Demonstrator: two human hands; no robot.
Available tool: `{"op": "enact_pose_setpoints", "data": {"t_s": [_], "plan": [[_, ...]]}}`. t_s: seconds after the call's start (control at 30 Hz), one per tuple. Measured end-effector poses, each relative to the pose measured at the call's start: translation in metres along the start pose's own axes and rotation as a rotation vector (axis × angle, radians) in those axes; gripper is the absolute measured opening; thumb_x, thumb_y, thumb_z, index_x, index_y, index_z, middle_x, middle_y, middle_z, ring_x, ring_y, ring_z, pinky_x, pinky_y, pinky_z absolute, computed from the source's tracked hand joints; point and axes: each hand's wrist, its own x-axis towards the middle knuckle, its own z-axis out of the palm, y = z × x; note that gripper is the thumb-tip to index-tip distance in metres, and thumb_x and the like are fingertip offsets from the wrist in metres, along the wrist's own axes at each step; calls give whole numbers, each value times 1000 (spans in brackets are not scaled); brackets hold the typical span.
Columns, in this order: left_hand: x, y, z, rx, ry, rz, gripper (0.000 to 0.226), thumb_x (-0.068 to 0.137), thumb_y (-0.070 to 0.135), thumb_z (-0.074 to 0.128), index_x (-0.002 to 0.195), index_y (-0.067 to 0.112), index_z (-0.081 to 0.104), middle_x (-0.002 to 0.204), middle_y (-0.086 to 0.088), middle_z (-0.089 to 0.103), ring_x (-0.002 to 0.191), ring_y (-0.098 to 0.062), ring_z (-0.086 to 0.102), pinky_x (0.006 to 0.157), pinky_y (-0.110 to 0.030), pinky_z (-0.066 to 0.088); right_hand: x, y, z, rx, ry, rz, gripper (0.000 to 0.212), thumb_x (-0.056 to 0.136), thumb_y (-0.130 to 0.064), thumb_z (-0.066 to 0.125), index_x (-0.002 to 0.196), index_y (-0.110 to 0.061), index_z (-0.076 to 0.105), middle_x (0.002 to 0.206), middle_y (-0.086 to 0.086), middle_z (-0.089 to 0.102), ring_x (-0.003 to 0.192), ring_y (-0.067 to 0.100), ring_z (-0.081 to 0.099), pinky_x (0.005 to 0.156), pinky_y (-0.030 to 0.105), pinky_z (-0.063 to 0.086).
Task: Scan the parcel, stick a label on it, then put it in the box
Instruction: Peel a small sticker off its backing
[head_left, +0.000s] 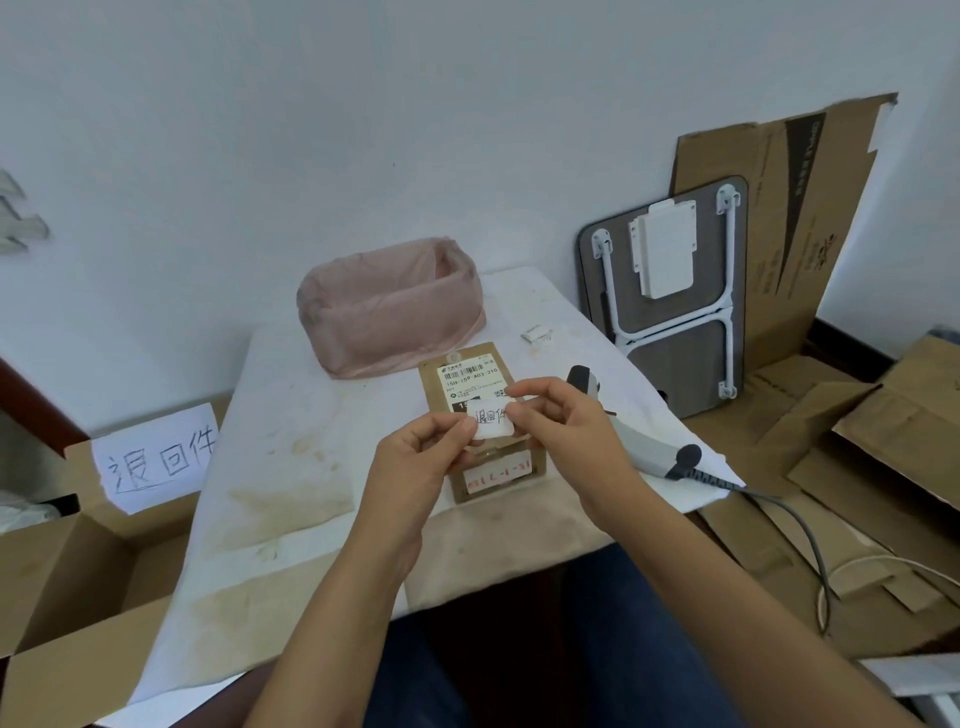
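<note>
A flat brown cardboard parcel (519, 467) with a printed shipping slip lies on the white-covered table (291, 426), in front of me. Both hands hover just above it and pinch one small white label (491, 421) with handwritten black characters. My left hand (415, 457) holds the label's left lower corner; my right hand (550, 415) holds its right edge. A grey and white barcode scanner (639, 441) lies on the table right of the parcel, behind my right hand. An open cardboard box (78, 566) with a handwritten paper sign stands on the floor at the left.
A pink-lined bin (389, 306) sits at the back of the table, a small white scrap (537, 335) to its right. A folded small table (670, 291) and flattened cardboard (779, 218) lean on the wall at right. The scanner cable (800, 530) trails over cardboard on the floor.
</note>
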Motion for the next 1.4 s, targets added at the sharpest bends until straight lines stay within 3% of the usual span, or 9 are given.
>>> {"op": "enact_pose_setpoints", "data": {"t_s": [0.1,0.2,0.37,0.53,0.67,0.77,1.0,1.27,1.4], "plan": [[-4,2,1,30,59,57,11,89,21,69,92,13,76,86,-1,78,63,-1,65,74,-20,55,-4,4,-3,71,11,35,16,93,-18,60,105,-12,68,73,-6,70,70,4,64,66,18,50],[-6,2,4,74,92,115,10,90,19,68,91,13,75,84,2,77,63,2,65,62,-10,50,-9,9,-4,93,13,54,20,93,-25,60,101,-10,71,79,-3,72,77,10,65,71,24,51],[-8,-1,6,178,112,147,8,90,25,68,90,23,75,89,10,78,78,1,70,63,-12,53,-15,13,-5,54,-41,50,16,89,-22,65,98,-11,73,90,1,77,79,8,68,70,19,54],[-9,-2,9,236,107,183,6,90,27,68,88,31,72,92,13,76,82,3,69,72,-20,57,-15,14,-5,60,-38,38,10,88,-13,66,90,-7,74,80,-1,75,72,4,66,63,12,51],[-15,-6,10,582,285,628,16,92,21,66,105,30,64,105,16,63,90,-3,58,76,-12,46,-17,16,-4,43,1,14,11,88,-15,67,88,-6,73,74,-4,73,69,2,64,63,12,50],[-15,-11,11,725,223,815,14,92,17,65,105,19,70,103,15,60,91,-3,55,78,-11,44,-18,16,-3,-17,35,-30,9,88,-17,67,85,-10,73,75,-1,71,72,6,63,68,19,50],[-19,-13,16,537,103,572,16,89,24,68,99,37,70,97,21,67,83,4,61,66,-8,48,-21,7,0,-109,-4,-119,16,91,-12,59,84,-16,72,73,-10,71,73,0,64,68,15,50],[-21,-5,16,162,75,263,13,88,16,70,95,23,78,95,10,78,92,0,70,74,-11,52,-20,7,3,-97,10,-143,1,86,-15,69,86,-15,70,84,0,73,81,10,67,73,22,52],[-22,-3,18,20,29,166,16,87,12,69,99,17,79,101,5,78,97,-3,71,81,-15,55,-19,7,4,-143,50,-166,2,84,-16,70,85,-15,69,78,-6,71,74,3,64,69,19,51]]}}
